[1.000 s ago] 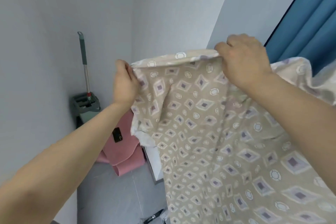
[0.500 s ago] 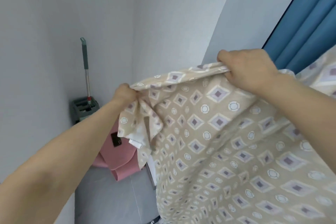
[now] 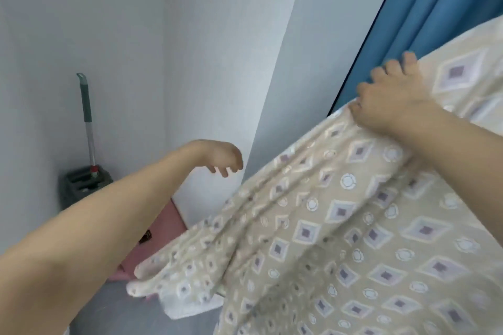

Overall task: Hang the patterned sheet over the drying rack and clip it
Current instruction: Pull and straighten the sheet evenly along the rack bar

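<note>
Draping step: right hand [image 3: 392, 102] clutched patterned sheet [image 3: 340, 226] edge; left hand [image 3: 221, 158] empty, fingers loose, below-left of that grip. Next: regrip loose edge.

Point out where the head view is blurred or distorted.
Head view: motion blur smears the patterned sheet, worst at its lower left edge, and softens the left hand; the right hand is slightly sharper; wide-angle distortion tilts the wall corner; light is soft, without glare.

Soft even daylight, motion blur, wide-angle warp
</note>
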Demonstrator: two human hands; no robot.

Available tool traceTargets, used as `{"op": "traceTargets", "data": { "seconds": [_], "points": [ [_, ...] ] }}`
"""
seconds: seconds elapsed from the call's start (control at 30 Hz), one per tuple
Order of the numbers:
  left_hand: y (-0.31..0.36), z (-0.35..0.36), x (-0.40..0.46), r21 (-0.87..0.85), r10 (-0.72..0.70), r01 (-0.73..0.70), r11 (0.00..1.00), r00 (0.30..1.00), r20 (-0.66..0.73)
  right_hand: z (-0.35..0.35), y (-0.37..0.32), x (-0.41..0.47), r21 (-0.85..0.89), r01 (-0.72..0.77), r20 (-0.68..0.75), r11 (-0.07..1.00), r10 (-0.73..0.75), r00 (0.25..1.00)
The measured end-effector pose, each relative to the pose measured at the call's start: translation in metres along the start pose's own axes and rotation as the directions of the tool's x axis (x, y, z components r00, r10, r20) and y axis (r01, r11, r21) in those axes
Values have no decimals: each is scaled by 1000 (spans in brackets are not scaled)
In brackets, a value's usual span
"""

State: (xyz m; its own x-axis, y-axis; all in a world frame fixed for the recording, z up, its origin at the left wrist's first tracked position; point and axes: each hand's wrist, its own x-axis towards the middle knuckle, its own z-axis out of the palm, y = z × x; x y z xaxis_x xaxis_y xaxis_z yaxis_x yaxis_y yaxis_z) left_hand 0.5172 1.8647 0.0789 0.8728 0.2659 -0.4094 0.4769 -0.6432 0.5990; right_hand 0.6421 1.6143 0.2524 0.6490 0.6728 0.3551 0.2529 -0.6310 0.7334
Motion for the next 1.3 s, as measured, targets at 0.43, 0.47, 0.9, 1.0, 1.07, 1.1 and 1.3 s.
{"op": "traceTargets", "data": {
  "seconds": [0.43, 0.47, 0.9, 1.0, 1.07, 1.1, 1.3],
  "points": [
    [206, 74, 55, -513, 560, -363, 778, 771, 305, -15, 65, -15, -167, -101, 86, 981, 116, 990],
    [208, 78, 60, -580, 592, -335, 743, 732, 336, -13, 66, -15, -170, -93, 119, 981, 114, 986],
    [206, 65, 106, -552, 431, -658, 512, 753, -498, -17, 48, -10, -192, 32, 208, 981, 9, 978],
    [206, 38, 113, -546, 325, -757, 359, 650, -687, -18, 42, 8, -172, -57, 343, 983, 114, 932],
    [206, 21, 118, -648, 482, -721, 244, 670, -564, -19, 36, 19, -249, -39, 437, 968, 148, 887],
    [206, 16, 124, -728, 609, -647, 228, 678, -412, -18, 33, 24, -295, -9, 481, 956, 156, 863],
    [216, 53, 194, -494, 646, -422, 760, 573, 504, -15, 24, 46, -247, -118, 712, 962, 263, 651]
  ]
}}
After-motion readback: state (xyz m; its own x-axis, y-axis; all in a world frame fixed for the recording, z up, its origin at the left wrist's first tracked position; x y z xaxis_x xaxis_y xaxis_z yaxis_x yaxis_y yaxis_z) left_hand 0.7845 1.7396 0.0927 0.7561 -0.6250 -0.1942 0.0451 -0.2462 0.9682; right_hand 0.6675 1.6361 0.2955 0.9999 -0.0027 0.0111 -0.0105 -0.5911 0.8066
